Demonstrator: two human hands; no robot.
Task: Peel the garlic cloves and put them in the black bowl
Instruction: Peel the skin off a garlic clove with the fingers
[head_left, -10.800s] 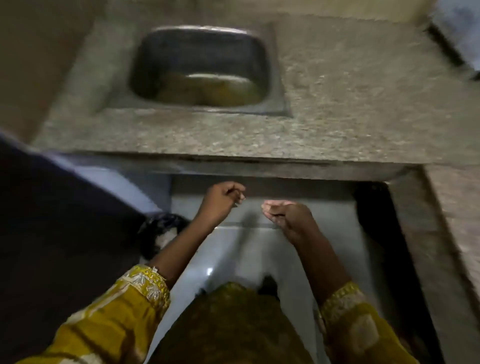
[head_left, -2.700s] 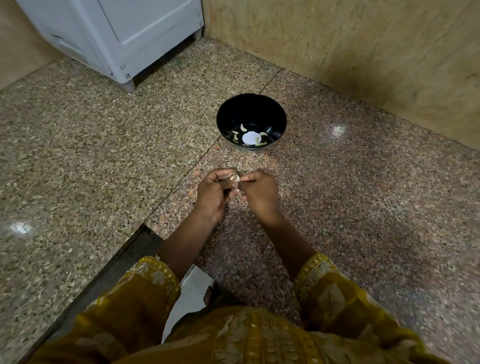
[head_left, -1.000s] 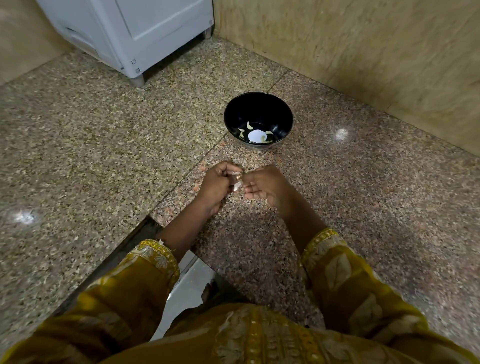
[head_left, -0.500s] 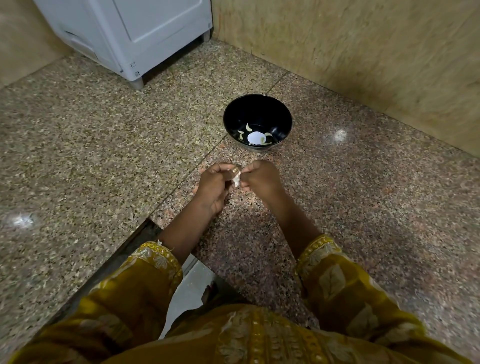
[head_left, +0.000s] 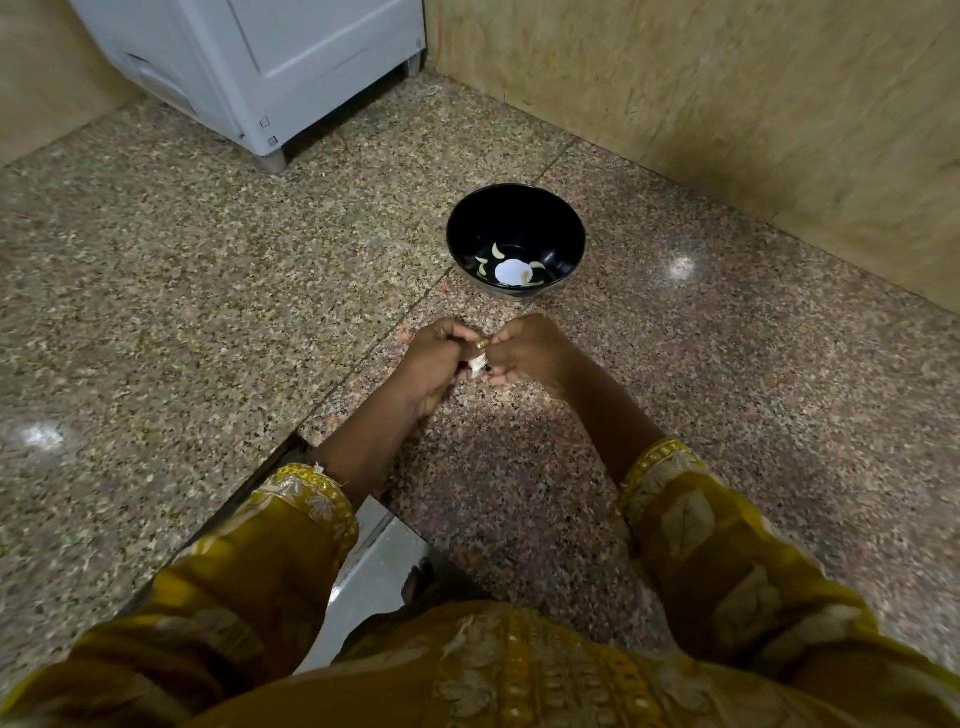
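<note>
A black bowl (head_left: 516, 208) stands on the granite counter, with several peeled pale garlic cloves (head_left: 497, 251) lying round a white spot at its bottom. Just in front of it, my left hand (head_left: 434, 366) and my right hand (head_left: 527, 353) meet fingertip to fingertip above the counter. Both pinch one small garlic clove (head_left: 477, 362) with whitish skin, mostly hidden by the fingers. A gold ring shows on a finger between the hands.
A white appliance (head_left: 270, 57) stands at the back left on short feet. A tan stone wall (head_left: 727, 93) runs along the back right. The counter edge (head_left: 249, 488) drops away at lower left, with a pale floor below.
The hands stay joined on the clove in front of the bowl, with the fingers shifting a little on its skin. About ten seconds ago the view showed a sink instead.
</note>
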